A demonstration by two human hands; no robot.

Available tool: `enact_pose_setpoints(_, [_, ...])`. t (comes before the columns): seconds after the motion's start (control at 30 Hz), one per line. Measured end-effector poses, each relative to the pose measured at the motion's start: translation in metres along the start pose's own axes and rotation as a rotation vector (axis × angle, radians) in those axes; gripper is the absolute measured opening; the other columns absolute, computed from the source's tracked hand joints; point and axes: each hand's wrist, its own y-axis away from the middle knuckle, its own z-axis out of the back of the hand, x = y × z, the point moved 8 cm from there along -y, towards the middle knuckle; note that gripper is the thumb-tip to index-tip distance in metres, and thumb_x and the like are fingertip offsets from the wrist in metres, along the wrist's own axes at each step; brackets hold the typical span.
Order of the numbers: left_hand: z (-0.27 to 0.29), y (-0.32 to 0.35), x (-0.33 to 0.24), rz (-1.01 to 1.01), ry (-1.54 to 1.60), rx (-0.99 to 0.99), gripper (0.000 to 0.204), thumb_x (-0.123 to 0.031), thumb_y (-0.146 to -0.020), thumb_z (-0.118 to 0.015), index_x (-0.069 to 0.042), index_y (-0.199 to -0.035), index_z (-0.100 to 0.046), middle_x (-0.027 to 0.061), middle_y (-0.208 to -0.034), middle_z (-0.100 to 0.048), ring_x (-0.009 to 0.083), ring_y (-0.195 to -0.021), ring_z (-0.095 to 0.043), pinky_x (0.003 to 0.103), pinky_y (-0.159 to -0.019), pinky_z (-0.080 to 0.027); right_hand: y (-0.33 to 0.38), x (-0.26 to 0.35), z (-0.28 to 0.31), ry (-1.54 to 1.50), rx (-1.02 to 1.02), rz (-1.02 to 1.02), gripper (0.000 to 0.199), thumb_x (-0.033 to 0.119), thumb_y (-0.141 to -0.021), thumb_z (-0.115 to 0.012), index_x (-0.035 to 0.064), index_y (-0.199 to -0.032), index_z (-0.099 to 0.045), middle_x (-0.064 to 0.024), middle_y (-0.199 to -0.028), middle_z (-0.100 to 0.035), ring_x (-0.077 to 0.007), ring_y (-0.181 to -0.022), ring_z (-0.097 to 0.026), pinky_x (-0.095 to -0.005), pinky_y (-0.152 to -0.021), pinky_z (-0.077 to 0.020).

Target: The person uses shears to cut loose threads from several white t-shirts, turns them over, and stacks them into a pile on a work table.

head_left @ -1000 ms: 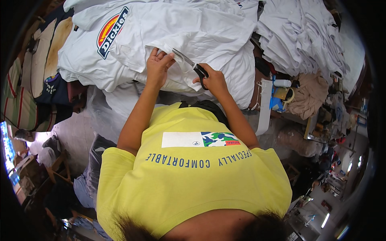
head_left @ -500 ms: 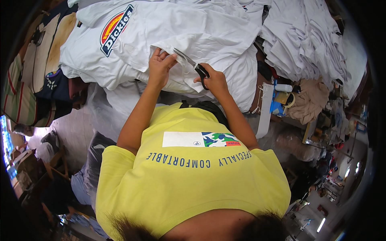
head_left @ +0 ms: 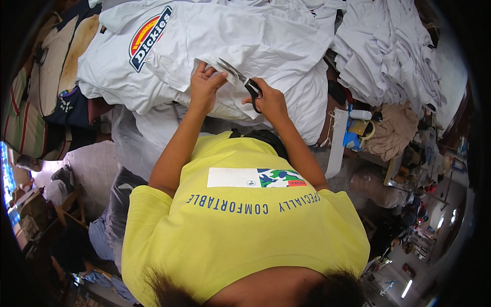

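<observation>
A white T-shirt (head_left: 215, 38) with a red, yellow and dark-blue printed emblem lies spread over other white cloth in front of me. My left hand (head_left: 205, 89) pinches the shirt's gathered near edge between thumb and fingers. My right hand (head_left: 272, 104) grips a pair of scissors (head_left: 252, 93) by the black handles. The metal blades point up and left over the pinched fold, close to my left fingertips and slightly parted. Whether they have cloth or thread between them is too small to tell.
A heap of white garments (head_left: 383, 56) lies at the far right. Nearer stand a white thread spool (head_left: 361, 114), a tape roll (head_left: 368, 130) and crumpled brown cloth (head_left: 394, 130). Striped fabric (head_left: 25, 123) hangs at the left. Another person (head_left: 74, 250) is at the lower left.
The scissors and my right hand have shifted slightly left, and the blades look a little more parted. My left hand keeps its pinch, almost in the same place.
</observation>
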Motion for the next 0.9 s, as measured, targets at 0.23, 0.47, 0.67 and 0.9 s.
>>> enact_pose_setpoints(0.23, [-0.002,0.002,0.005,-0.019,-0.025,0.030,0.049,0.005,-0.074,-0.063,-0.006,-0.118,-0.044,0.0066,-0.104,-0.059,0.0137,-0.090,-0.059,0.028,-0.078,-0.051,0.005,0.007,0.007,0.078,-0.040,0.032,0.064,0.038,-0.054,-0.080,0.0119,-0.107,-0.055,-0.0041,-0.060,-0.050,-0.0203,-0.052,-0.053,-0.0315,-0.051,-0.0421])
enact_pose_setpoints(0.47, [-0.004,0.004,0.001,-0.077,-0.030,0.059,0.047,0.007,-0.075,-0.060,-0.006,-0.117,-0.044,0.0056,-0.100,-0.060,0.0123,-0.087,-0.059,0.026,-0.075,-0.051,0.003,0.018,0.009,0.085,-0.012,0.039,0.070,0.042,-0.051,-0.080,0.0127,-0.109,-0.054,-0.0035,-0.061,-0.049,-0.0192,-0.053,-0.052,-0.0311,-0.052,-0.0417])
enact_pose_setpoints(0.67, [-0.002,0.005,0.004,-0.079,-0.048,0.056,0.046,0.007,-0.075,-0.060,-0.006,-0.117,-0.045,0.0061,-0.100,-0.060,0.0120,-0.087,-0.059,0.025,-0.075,-0.050,0.009,0.011,0.010,0.049,0.024,0.015,0.067,0.039,-0.053,-0.081,0.0125,-0.108,-0.054,-0.0042,-0.059,-0.048,-0.0197,-0.052,-0.051,-0.0304,-0.052,-0.0417])
enact_pose_setpoints(0.9, [-0.005,0.009,0.002,-0.061,-0.048,0.049,0.048,0.006,-0.074,-0.062,-0.006,-0.117,-0.044,0.0064,-0.100,-0.061,0.0127,-0.087,-0.060,0.026,-0.075,-0.051,0.012,0.007,0.006,0.041,0.012,0.013,0.054,0.029,-0.059,-0.079,0.0115,-0.104,-0.054,-0.0081,-0.059,-0.053,-0.0240,-0.053,-0.055,-0.0327,-0.051,-0.0431])
